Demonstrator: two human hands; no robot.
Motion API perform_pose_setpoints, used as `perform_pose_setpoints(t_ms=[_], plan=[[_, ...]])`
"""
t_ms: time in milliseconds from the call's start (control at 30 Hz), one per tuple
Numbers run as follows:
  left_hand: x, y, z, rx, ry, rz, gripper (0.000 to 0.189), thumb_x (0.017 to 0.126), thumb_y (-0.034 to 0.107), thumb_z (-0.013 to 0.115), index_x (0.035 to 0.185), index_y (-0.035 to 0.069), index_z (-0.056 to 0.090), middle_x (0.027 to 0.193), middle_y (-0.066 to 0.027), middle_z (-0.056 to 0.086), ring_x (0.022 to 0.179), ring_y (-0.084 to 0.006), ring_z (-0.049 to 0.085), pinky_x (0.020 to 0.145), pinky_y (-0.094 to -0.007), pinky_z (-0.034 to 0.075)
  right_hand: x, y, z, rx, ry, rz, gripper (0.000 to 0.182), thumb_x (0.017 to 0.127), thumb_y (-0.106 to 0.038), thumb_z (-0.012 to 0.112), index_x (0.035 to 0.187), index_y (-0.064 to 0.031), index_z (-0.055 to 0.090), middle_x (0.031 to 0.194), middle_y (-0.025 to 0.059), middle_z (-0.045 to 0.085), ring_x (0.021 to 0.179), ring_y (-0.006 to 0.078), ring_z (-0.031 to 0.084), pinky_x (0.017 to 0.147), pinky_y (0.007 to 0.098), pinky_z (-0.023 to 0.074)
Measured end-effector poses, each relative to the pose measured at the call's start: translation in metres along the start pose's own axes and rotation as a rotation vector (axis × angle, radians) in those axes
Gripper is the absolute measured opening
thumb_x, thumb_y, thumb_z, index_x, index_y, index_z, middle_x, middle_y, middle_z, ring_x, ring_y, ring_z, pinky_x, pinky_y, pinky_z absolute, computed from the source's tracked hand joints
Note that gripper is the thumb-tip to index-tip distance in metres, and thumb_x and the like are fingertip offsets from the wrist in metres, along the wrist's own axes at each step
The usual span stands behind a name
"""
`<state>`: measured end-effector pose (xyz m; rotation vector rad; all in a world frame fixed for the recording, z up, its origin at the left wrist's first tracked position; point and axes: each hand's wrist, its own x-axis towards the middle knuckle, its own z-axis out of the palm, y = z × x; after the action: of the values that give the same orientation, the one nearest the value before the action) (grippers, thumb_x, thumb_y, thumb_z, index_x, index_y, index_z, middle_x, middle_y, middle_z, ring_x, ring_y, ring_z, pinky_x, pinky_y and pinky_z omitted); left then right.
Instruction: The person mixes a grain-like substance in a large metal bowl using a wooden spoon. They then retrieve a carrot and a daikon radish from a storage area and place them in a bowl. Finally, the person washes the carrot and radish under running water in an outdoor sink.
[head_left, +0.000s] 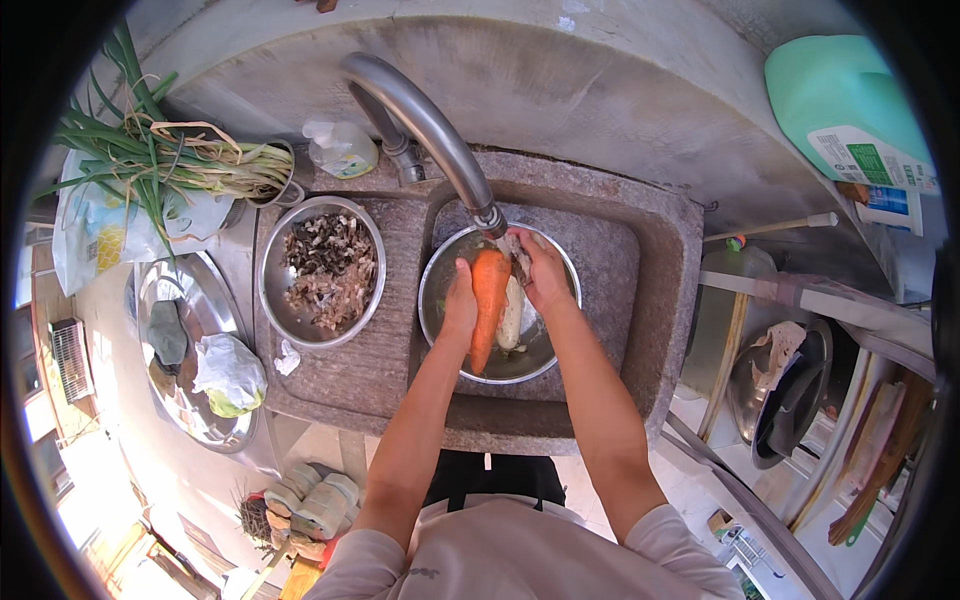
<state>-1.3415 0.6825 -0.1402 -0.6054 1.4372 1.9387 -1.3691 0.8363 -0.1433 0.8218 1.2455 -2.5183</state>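
A large orange carrot (490, 307) is held by my left hand (459, 306) along its left side, over a steel basin (429, 330). Close to the carrot's upper end is my right hand (546, 271), its fingers under the tap (491, 219). Between the right fingers and the carrot shows something greyish and wet; whether it is running water or a scrubber, I cannot tell. A pale, long root vegetable (511, 319) lies in the basin, partly hidden behind the carrot. The basin stands in a stone sink (611, 300).
To the left, a steel bowl (274, 304) of dark and pinkish scraps sits on the ribbed drainboard (390, 300). Beyond are spring onions (202, 169), a clear pump bottle (341, 150) and a metal tray (225, 292). A green jug (832, 97) stands at upper right.
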Motion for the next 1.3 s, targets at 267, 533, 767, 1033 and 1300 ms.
perform_pose_setpoints(t_ms=[267, 533, 767, 1033, 1300], plan=[[-0.016, 0.018, 0.019, -0.341, -0.17, -0.336, 0.068, 0.094, 0.066, 0.026, 0.107, 0.005, 0.055, 0.08, -0.0125, 0.06, 0.059, -0.022, 0.058, 0.047, -0.0325, 0.046, -0.019, 0.018, 0.012, -0.246, 0.145, -0.22, 0.022, 0.095, -0.014, 0.056, 0.116, -0.0059, 0.058, 0.099, 0.0034, 0.062, 0.086, 0.0123, 0.058, 0.077, 0.026, 0.0471], [0.008, 0.005, 0.0, -0.365, 0.082, -0.224, 0.049, 0.099, 0.048, 0.038, 0.129, 0.012, 0.051, 0.119, -0.0076, 0.057, 0.107, -0.0213, 0.056, 0.091, -0.0369, 0.048, -0.081, 0.042, 0.037, -0.763, -0.023, -0.58, 0.029, 0.089, -0.005, 0.059, 0.118, -0.003, 0.059, 0.129, 0.0131, 0.056, 0.123, 0.0244, 0.051, 0.102, 0.0341, 0.0388], [-0.02, 0.003, 0.02, -0.101, 0.054, -0.243, 0.054, 0.096, 0.059, 0.034, 0.096, 0.009, 0.057, 0.066, -0.0066, 0.057, 0.041, -0.0177, 0.05, 0.031, -0.0301, 0.038, -0.021, 0.007, 0.023, -0.794, 0.043, -0.306, 0.04, 0.079, 0.009, 0.054, 0.115, -0.005, 0.062, 0.121, 0.014, 0.062, 0.127, 0.0273, 0.049, 0.107, 0.0363, 0.0372], [0.007, 0.006, 0.014, -0.36, 0.036, -0.163, 0.05, 0.099, 0.052, 0.036, 0.111, 0.009, 0.056, 0.083, -0.0032, 0.06, 0.07, -0.016, 0.06, 0.059, -0.0309, 0.051, -0.076, 0.041, 0.034, -0.889, -0.047, -0.596, 0.037, 0.081, 0.006, 0.053, 0.115, -0.0036, 0.063, 0.119, 0.0138, 0.063, 0.121, 0.0266, 0.054, 0.103, 0.0338, 0.0393], [-0.001, 0.01, 0.018, -0.173, 0.087, -0.157, 0.051, 0.098, 0.053, 0.034, 0.108, 0.009, 0.056, 0.076, -0.0072, 0.059, 0.059, -0.0186, 0.059, 0.05, -0.0332, 0.05, -0.052, 0.02, 0.035, -0.758, -0.058, -0.505, 0.038, 0.083, 0.006, 0.051, 0.118, -0.0037, 0.062, 0.117, 0.0141, 0.065, 0.111, 0.0233, 0.061, 0.095, 0.0307, 0.0449]])
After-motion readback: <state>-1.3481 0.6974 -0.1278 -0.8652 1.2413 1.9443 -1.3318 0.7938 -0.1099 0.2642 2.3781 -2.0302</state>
